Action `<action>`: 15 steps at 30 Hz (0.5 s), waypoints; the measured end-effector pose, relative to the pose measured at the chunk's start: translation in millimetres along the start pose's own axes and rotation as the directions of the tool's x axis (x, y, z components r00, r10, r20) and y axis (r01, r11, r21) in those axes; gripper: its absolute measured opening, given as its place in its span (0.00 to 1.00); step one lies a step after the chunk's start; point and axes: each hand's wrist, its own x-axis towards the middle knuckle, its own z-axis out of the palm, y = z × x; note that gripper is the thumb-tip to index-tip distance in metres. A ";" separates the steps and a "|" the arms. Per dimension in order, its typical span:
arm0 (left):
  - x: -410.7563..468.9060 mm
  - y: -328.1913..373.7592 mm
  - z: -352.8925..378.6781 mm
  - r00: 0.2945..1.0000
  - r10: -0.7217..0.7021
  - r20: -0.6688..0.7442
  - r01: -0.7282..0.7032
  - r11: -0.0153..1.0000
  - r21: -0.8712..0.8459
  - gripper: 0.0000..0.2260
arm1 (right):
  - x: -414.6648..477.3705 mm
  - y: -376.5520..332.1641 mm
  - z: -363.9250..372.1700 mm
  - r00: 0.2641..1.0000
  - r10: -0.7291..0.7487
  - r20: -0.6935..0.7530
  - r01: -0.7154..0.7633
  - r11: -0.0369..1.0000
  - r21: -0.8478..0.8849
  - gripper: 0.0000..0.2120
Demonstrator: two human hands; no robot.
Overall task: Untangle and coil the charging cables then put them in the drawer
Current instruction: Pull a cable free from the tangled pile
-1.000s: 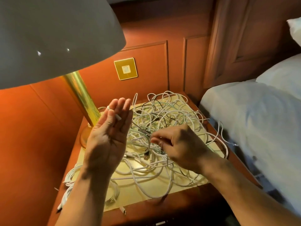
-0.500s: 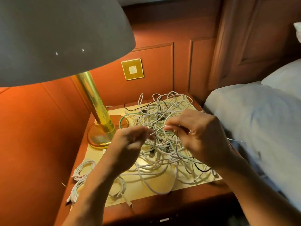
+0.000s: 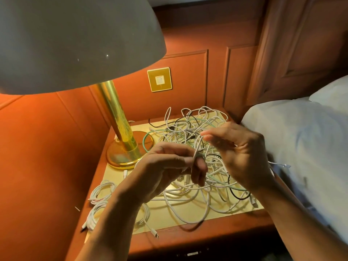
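Observation:
A tangle of cables (image 3: 190, 129), mostly white with some black and green ones, covers the nightstand top (image 3: 169, 215). Both hands are raised over the pile. My left hand (image 3: 165, 166) pinches one white cable (image 3: 197, 146) between thumb and fingers. That strand runs up in a short loop to my right hand (image 3: 239, 153), whose fingertips hold its other side. Coiled white cables (image 3: 99, 196) lie at the nightstand's front left, partly behind my left forearm. The drawer front lies below the top's front edge, mostly out of view.
A brass lamp (image 3: 120, 136) stands at the back left, and its large grey shade (image 3: 71, 40) hangs over the left side. A gold wall plate (image 3: 159, 79) is on the wood panelling. A bed with white pillows (image 3: 301, 140) borders the right edge.
My left hand went from open and raised to pinching a white cable. My right hand rose off the pile, and the two hands now hold a short loop between them.

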 end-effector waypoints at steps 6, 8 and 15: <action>2.1 -2.2 -5.5 0.976 0.188 -0.114 -0.218 0.888 -0.405 0.09 | -7.5 4.7 11.0 0.970 0.086 0.225 -0.119 0.983 0.136 0.12; 2.7 -3.0 -3.3 0.950 0.198 -0.242 -0.296 0.819 -0.492 0.11 | -9.9 1.3 16.0 0.964 0.098 0.248 -0.139 0.978 0.152 0.12; 9.7 -2.8 4.0 0.798 0.061 -0.599 -0.416 0.776 -0.475 0.17 | -16.1 -15.3 19.2 0.902 0.316 0.295 -0.367 0.920 0.137 0.14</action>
